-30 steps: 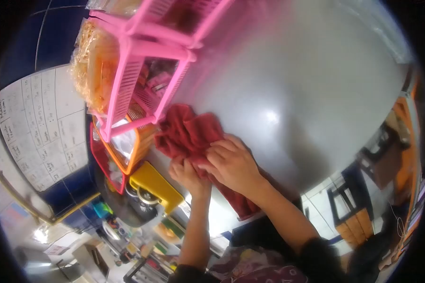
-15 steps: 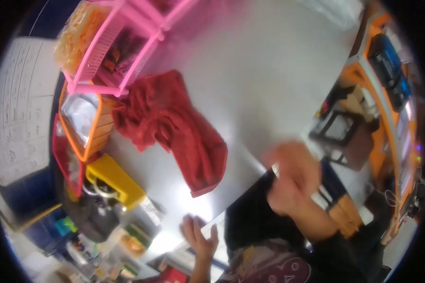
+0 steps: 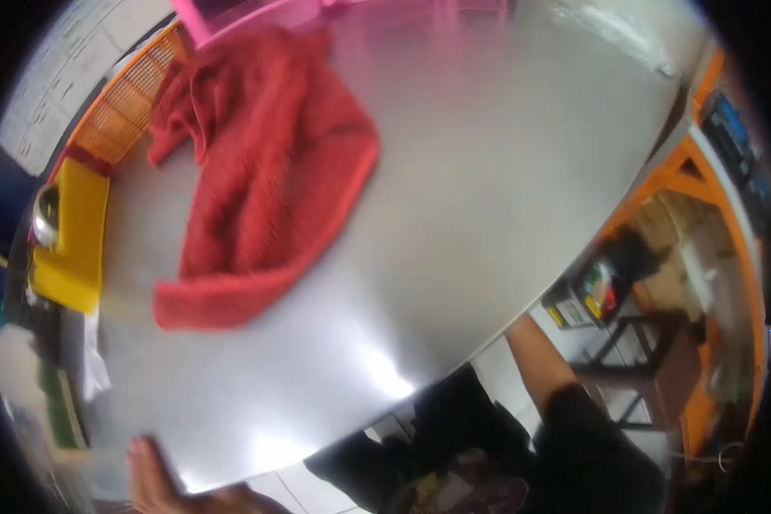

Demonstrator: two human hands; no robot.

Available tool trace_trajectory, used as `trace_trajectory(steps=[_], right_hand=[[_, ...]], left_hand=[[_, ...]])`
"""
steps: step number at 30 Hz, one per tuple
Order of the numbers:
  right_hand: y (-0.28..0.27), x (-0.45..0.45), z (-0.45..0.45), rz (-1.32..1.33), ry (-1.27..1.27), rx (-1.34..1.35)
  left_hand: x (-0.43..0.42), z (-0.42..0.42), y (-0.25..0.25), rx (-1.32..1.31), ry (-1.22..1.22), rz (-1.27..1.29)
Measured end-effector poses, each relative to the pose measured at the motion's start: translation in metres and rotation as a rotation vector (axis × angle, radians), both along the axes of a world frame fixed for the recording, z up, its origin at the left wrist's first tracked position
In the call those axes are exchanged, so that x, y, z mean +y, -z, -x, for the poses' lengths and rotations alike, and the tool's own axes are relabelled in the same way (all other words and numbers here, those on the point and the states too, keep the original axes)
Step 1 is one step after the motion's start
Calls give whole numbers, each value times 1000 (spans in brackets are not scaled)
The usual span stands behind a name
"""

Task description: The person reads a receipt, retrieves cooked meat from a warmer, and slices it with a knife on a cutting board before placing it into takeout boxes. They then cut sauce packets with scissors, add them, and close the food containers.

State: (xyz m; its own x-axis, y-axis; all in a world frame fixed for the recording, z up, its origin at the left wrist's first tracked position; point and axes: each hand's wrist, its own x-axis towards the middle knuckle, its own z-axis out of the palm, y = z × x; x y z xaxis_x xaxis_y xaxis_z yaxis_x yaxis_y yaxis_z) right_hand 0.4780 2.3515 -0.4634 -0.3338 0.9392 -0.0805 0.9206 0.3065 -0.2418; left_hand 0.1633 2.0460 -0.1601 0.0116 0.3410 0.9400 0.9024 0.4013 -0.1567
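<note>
Crumpled red cloth (image 3: pixel 265 188) lying on shiny metal table (image 3: pixel 471 214), near orange basket (image 3: pixel 128 107) and yellow container (image 3: pixel 81 231). Person's left hand (image 3: pixel 150 484) by table's near corner, fingers straight, released; whether touching edge, I cannot tell. Right forearm (image 3: pixel 540 360) runs under table edge; right hand hidden, its grip I cannot tell.

The right arm has a loose black sleeve (image 3: pixel 604 445) ending around the elbow, with a bare forearm (image 3: pixel 540 364) below. Black clothing (image 3: pixel 467 411) covers the lower body; the blurred patterned cloth (image 3: pixel 488 494) in front shows dull maroon and yellowish patches. The left hand (image 3: pixel 150 481) is bare.
</note>
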Motion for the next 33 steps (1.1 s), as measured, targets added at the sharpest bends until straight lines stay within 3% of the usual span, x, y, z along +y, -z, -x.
trace_trajectory(steps=[4, 7, 11, 14, 17, 18, 21, 23, 25, 26, 29, 33], right_hand=[[22, 54, 7, -11, -15, -192], [37, 81, -19, -213, 56, 154], [22, 136, -33, -98, -78, -205], [23, 152, -42, -174, -281, -276], [-46, 122, -58, -89, -416, -229], [-67, 114, -56, -28, -402, -262], [-47, 124, -66, 118, -360, -326], [-25, 132, -87, 193, -317, -353], [-13, 132, -108, 29, -317, -138], [-8, 131, -107, 13, -297, -129], [23, 131, -103, -96, 173, 317], [119, 170, -67, 99, 850, 1727]], left_hand=[[3, -1, 9, -47, 56, -66], [4, -9, 5, -87, 79, -82], [7, 3, 2, 89, 17, -43], [7, 9, 10, 72, -40, -98], [12, 1, 15, 50, -38, -183], [11, 3, 21, 44, -18, -176], [44, -37, 61, 150, 100, -312], [67, -69, 126, 49, 397, -67], [98, -118, 184, -145, 656, 180], [121, -140, 195, -365, 820, 415], [199, -192, 224, -551, 931, 691], [301, -221, 267, -559, 904, 848]])
